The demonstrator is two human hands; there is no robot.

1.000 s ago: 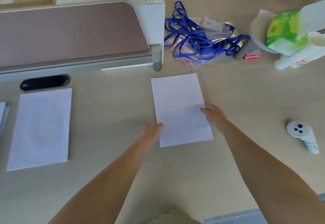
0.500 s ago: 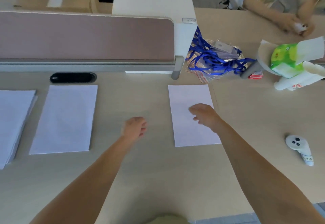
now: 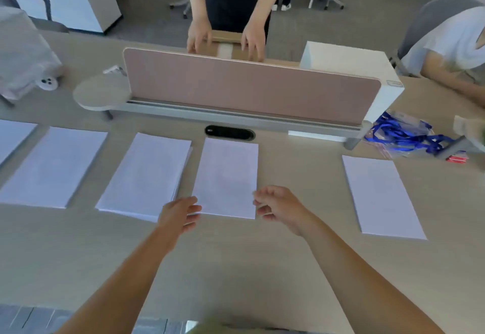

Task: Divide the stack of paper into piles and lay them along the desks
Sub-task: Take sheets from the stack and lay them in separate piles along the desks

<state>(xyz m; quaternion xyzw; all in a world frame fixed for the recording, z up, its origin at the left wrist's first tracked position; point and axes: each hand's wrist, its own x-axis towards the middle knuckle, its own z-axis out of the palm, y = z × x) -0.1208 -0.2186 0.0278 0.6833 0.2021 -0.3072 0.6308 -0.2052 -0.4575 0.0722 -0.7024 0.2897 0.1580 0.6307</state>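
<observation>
Paper piles sat in a row along the table (image 3: 236, 276), five in view. All lay flat, long axis running from the near edge toward the pink divider screen (image 3: 249, 89), outer ones angled outward. Left to right:
- The far-left pile (image 3: 11, 137) was cut by the frame edge.
- Next came the second pile (image 3: 52, 167).
- Then the third pile (image 3: 145, 173), thicker, with ragged sheet edges on its right side.
- The middle pile (image 3: 227, 173) lay just beside the third, its far short edge close to the black cable grommet (image 3: 229, 133).
- The right pile (image 3: 380, 197) lay well apart from the rest.

The left hand (image 3: 179, 215) was over the middle pile's near-left corner, fingers (image 3: 193, 209) loosely spread and holding nothing. Contact with the paper couldn't be told. The right hand (image 3: 279, 206) was at the near-right corner, fingers loosely curled, nothing held.

Beyond the right pile lay blue lanyards (image 3: 404, 137) on a clear bag and a small red box (image 3: 456, 158). A white box (image 3: 349, 64) stood at the screen's right end. Across the screen, another person's hands rested on a cardboard box (image 3: 225, 45), and a seated person was at far right.
</observation>
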